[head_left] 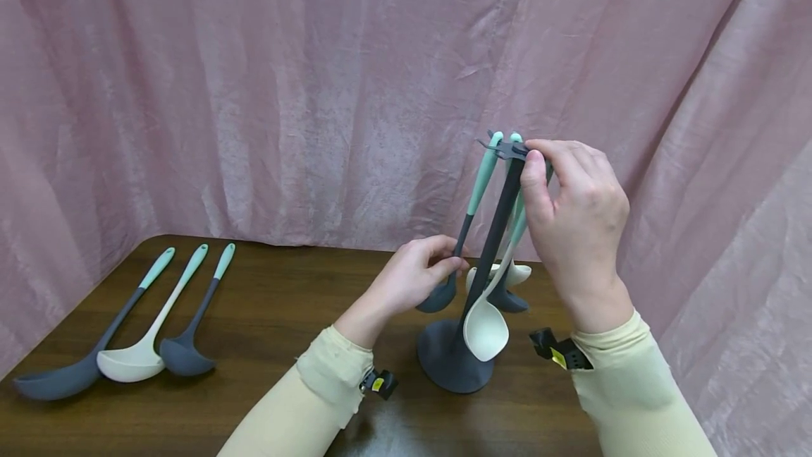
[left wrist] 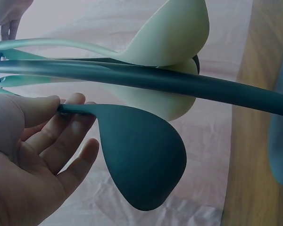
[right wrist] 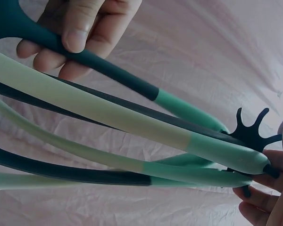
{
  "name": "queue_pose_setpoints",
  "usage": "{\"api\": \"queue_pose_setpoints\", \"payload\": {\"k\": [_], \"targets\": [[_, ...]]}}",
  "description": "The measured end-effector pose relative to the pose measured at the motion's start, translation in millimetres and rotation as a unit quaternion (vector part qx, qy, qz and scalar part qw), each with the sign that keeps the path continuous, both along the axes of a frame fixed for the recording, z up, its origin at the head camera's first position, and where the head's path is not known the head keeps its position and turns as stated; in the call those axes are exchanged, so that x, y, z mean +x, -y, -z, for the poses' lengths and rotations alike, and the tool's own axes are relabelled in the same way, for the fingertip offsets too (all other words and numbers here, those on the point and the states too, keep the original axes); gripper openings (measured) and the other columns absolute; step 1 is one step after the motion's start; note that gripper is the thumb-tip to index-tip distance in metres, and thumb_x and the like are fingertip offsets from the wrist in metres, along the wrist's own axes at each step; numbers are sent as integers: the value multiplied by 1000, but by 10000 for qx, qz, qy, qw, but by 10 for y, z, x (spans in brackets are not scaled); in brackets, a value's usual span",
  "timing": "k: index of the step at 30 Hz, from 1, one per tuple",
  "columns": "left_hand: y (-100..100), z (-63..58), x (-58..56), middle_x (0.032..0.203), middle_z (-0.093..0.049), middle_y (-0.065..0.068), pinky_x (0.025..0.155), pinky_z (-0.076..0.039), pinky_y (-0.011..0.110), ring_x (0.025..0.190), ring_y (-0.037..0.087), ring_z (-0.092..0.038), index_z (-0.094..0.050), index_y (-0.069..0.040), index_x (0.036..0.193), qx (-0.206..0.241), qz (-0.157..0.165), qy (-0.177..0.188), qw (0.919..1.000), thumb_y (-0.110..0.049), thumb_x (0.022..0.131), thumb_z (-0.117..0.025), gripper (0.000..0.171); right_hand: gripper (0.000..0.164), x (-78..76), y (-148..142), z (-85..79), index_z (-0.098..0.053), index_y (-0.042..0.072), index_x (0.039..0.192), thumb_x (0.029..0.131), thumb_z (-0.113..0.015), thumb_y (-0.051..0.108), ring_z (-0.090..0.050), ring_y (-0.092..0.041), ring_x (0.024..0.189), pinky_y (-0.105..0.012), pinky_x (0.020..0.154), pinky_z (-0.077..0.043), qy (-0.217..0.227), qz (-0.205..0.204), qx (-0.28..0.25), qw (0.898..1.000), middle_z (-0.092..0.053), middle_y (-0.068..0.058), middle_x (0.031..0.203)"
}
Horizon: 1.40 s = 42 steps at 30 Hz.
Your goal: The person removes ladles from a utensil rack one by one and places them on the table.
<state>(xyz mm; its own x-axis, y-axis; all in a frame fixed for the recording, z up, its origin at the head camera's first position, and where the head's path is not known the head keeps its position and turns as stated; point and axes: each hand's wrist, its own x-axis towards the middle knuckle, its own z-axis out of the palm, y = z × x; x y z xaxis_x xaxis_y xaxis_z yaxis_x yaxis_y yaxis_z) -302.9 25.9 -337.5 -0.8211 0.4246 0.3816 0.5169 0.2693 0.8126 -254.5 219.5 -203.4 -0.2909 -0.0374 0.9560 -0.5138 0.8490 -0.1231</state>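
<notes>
Left hand in pinching grip on gray ladle, right hand likewise on rack, yellow labels illegible.

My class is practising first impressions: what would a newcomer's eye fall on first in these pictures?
Probably the dark stand hung with mint-handled utensils, right of centre in the head view, with the right hand at its top and the left hand pinching a dark ladle beside it. Next come three loose utensils on the table at left, before a pink curtain.
</notes>
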Motion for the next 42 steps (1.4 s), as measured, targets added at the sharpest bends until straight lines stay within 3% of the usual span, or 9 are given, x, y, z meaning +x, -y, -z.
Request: {"api": "queue_pose_setpoints", "payload": {"k": [12,17,20,26,34,37,40,42], "targets": [[28,-26,15,99,-79,-6,87,-54,37,93,9,-70,-77,-20,111,-11,-91,-137,9999,-21,110,-71,6,42,-75,-146,-1,-84,9,120,110,-51,32,-71,-32,112,-48,96,-52,83,-469,3,9989,-81,-6,114],[29,-44,20,100,-80,-2,85,-54,36,91,8,-71,-77,-19,111,73,-65,-188,9998,-21,110,-72,5,40,-105,-198,-4,-84,9,121,110,-52,30,-71,-30,114,-40,100,-50,103,-762,-68,9970,-81,-6,115],[32,-47,18,99,-80,1,84,-54,35,90,8,-71,-77,-19,112,95,-56,-255,9996,-21,110,-73,6,39,-130,-237,0,-84,9,122,110,-53,29,-70,-29,116,-33,103,-48,158,-1009,-194,9946,-81,-6,117],[44,-37,17,95,-77,-7,83,-55,35,89,9,-71,-77,-19,112,120,-73,-276,9995,-21,109,-74,5,38,-182,-315,10,-84,10,124,111,-52,26,-69,-25,118,-25,104,-46,300,-1357,-273,9899,-80,-4,123],[49,-46,16,96,-79,-5,86,-55,35,90,8,-72,-77,-14,117,166,-47,-234,9996,-21,108,-76,12,38,-241,-382,5,-82,4,126,112,-50,20,-68,-10,120,-24,106,-46,536,-1887,-494,9793,-78,-7,127],[49,-48,21,101,-81,1,90,-55,36,92,7,-73,-76,-13,118,169,-50,-224,9996,-21,107,-76,14,39,-253,-416,0,-80,2,127,114,-49,19,-68,-9,122,-25,108,-47,675,-2084,-517,9743,-78,-10,128],[49,-42,22,104,-81,5,92,-57,37,94,7,-74,-77,-12,118,154,-89,-245,9995,-19,107,-77,13,40,-242,-433,-5,-79,0,128,115,-46,18,-66,-13,130,-26,113,-44,851,-2106,-547,9723,-76,-13,132],[49,-35,25,104,-81,4,92,-57,38,94,7,-74,-77,-11,118,136,-108,-250,9995,-19,106,-77,14,41,-216,-426,-1,-80,1,127,115,-45,20,-63,-16,135,-27,115,-42,889,-1854,-534,9772,-74,-11,137]]}}
